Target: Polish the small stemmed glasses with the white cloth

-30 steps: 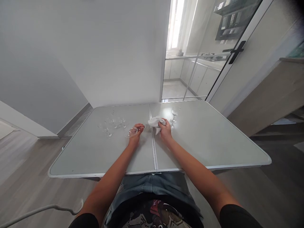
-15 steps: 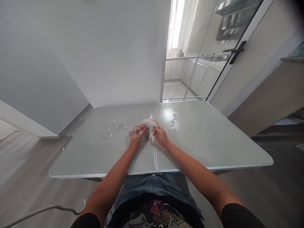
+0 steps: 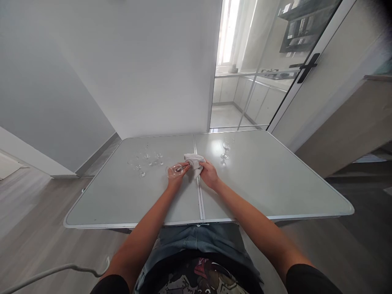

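Observation:
Over the middle of the table, my left hand [image 3: 177, 176] is closed around the stem of a clear wine glass [image 3: 173, 170] that lies tipped sideways, its bowl toward the left. My right hand [image 3: 209, 173] grips a white cloth [image 3: 196, 161] and presses it against the foot end of that glass. The cloth covers most of the foot. Another stemmed glass [image 3: 226, 148] stands upright beyond my right hand. To the left of my hands stands a group of several clear glasses [image 3: 146, 157], too faint to make out one by one.
The pale table [image 3: 260, 183] has a metal rim and a metal seam [image 3: 200, 200] across its middle. A white wall [image 3: 153, 73] rises behind it, with a glass door [image 3: 245, 94] at the right. A grey cable [image 3: 58, 268] shows at the lower left.
My right hand has brought the cloth leftward onto the foot of the held glass, where the two were apart before. The glasses standing on the table have stayed put.

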Available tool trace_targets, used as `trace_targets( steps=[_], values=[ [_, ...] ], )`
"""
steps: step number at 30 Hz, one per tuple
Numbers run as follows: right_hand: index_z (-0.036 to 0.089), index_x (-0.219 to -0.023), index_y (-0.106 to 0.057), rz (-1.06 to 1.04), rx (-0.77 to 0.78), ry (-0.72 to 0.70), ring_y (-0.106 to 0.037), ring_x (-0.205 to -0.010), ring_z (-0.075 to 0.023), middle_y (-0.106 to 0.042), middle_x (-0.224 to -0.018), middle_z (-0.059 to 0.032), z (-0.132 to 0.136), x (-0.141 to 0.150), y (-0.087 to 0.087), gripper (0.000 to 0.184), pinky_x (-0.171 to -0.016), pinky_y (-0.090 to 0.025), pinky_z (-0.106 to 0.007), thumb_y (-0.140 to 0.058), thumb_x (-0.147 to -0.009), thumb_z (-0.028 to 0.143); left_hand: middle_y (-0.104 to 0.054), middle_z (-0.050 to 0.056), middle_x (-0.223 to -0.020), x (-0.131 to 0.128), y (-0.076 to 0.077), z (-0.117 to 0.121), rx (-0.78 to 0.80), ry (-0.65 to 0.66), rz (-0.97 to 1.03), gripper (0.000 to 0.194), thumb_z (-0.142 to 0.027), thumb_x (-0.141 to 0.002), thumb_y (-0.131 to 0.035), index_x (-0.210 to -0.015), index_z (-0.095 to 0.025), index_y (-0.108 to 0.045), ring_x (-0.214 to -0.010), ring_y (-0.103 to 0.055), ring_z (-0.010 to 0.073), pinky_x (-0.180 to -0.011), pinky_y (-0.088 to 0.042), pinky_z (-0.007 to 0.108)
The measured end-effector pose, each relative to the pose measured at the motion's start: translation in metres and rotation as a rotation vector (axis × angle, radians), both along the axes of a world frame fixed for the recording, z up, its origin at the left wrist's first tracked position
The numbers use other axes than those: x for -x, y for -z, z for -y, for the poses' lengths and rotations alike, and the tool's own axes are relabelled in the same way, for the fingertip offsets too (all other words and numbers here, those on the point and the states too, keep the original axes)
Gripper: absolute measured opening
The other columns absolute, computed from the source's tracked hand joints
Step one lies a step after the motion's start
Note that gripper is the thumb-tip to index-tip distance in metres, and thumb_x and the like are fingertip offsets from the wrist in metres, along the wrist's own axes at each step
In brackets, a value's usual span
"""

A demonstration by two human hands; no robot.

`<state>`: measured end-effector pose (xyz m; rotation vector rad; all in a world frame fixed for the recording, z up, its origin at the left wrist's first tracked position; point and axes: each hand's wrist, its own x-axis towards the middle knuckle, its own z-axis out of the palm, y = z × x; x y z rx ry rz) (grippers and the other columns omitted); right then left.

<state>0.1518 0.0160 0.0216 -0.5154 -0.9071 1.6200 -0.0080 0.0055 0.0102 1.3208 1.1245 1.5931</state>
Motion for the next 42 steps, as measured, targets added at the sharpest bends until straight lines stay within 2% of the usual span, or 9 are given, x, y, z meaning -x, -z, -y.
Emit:
trace_targets(
  steps=[3, 9, 15, 21, 26, 30, 34, 40, 42],
  values=[
    [0.021, -0.101, -0.072, -0.001, 0.009, -0.035, -0.061, -0.094, -0.0211, -0.073, -0.101, -0.0030, 0.000, 0.002, 0.000, 0.024, -0.083, -0.047, -0.032, -0.063, -0.081, 0.031, -0.077, 0.013, -0.101, -0.001, 0.002, -0.001, -0.037, 0.066, -0.026, 0.023, -0.037, -0.074, -0.084, -0.086, -0.019, -0.077, -0.104, -0.071, 0.0308, -0.100, -0.052, 0.050],
    [0.019, -0.102, -0.073, 0.057, 0.077, -0.103, -0.061, -0.086, -0.0193, -0.074, -0.096, -0.0034, 0.003, 0.000, -0.001, 0.029, -0.076, -0.045, -0.029, -0.067, -0.074, 0.025, -0.077, 0.010, -0.102, 0.003, -0.001, -0.004, -0.016, -0.048, -0.004, 0.020, -0.038, -0.077, -0.081, -0.090, -0.022, -0.077, -0.104, -0.070, 0.0278, -0.098, -0.053, 0.046],
    [0.020, -0.102, -0.072, 0.023, 0.048, -0.084, -0.062, -0.091, -0.0204, -0.074, -0.097, -0.0032, 0.003, 0.001, -0.002, 0.027, -0.079, -0.046, -0.031, -0.066, -0.077, 0.027, -0.077, 0.010, -0.101, 0.001, -0.006, 0.002, -0.018, 0.099, -0.050, 0.022, -0.039, -0.071, -0.085, -0.084, -0.023, -0.078, -0.103, -0.071, 0.0274, -0.101, -0.053, 0.047],
    [0.019, -0.095, -0.072, 0.105, 0.099, -0.114, -0.060, -0.077, -0.0177, -0.071, -0.085, -0.0026, 0.002, 0.002, 0.001, 0.023, -0.069, -0.045, -0.028, -0.069, -0.073, 0.024, -0.077, 0.009, -0.103, 0.006, -0.007, -0.002, 0.024, -0.090, 0.005, 0.026, -0.042, -0.075, -0.081, -0.092, -0.021, -0.078, -0.104, -0.070, 0.0256, -0.099, -0.053, 0.043],
    [0.019, -0.098, -0.071, 0.017, 0.078, -0.063, -0.062, -0.081, -0.0180, -0.072, -0.089, -0.0025, 0.002, 0.000, -0.002, 0.024, -0.073, -0.048, -0.028, -0.069, -0.077, 0.030, -0.078, 0.009, -0.098, 0.003, -0.003, -0.002, 0.009, 0.097, -0.080, 0.024, -0.041, -0.071, -0.085, -0.084, -0.022, -0.079, -0.101, -0.071, 0.0258, -0.100, -0.053, 0.044],
    [0.018, -0.092, -0.072, 0.086, 0.132, -0.165, -0.061, -0.076, -0.0176, -0.072, -0.083, -0.0026, 0.001, 0.000, 0.000, 0.023, -0.070, -0.047, -0.028, -0.072, -0.072, 0.028, -0.077, 0.009, -0.100, 0.004, -0.005, 0.000, -0.043, 0.012, -0.063, 0.024, -0.042, -0.074, -0.082, -0.087, -0.023, -0.079, -0.102, -0.071, 0.0260, -0.099, -0.054, 0.045],
    [0.019, -0.096, -0.072, 0.082, 0.099, -0.143, -0.061, -0.076, -0.0172, -0.073, -0.085, -0.0020, 0.002, 0.001, 0.000, 0.027, -0.069, -0.046, -0.028, -0.071, -0.069, 0.024, -0.077, 0.008, -0.100, 0.010, -0.004, -0.002, 0.002, -0.092, -0.015, 0.024, -0.042, -0.074, -0.082, -0.090, -0.024, -0.078, -0.102, -0.071, 0.0263, -0.098, -0.055, 0.045],
    [0.020, -0.100, -0.071, 0.007, 0.151, -0.129, -0.062, -0.075, -0.0183, -0.074, -0.087, -0.0033, 0.005, 0.001, -0.005, 0.029, -0.067, -0.048, -0.029, -0.072, -0.073, 0.029, -0.078, 0.008, -0.096, 0.008, 0.000, -0.001, -0.007, 0.141, -0.100, 0.019, -0.038, -0.071, -0.085, -0.082, -0.024, -0.078, -0.099, -0.072, 0.0253, -0.099, -0.054, 0.046],
    [0.019, -0.094, -0.071, 0.034, 0.174, -0.164, -0.060, -0.071, -0.0175, -0.072, -0.081, -0.0029, 0.005, 0.001, -0.005, 0.025, -0.064, -0.047, -0.028, -0.073, -0.072, 0.030, -0.077, 0.007, -0.096, 0.008, -0.001, -0.001, -0.043, 0.102, -0.106, 0.018, -0.038, -0.072, -0.084, -0.083, -0.025, -0.079, -0.101, -0.071, 0.0250, -0.101, -0.053, 0.045]
  ],
)
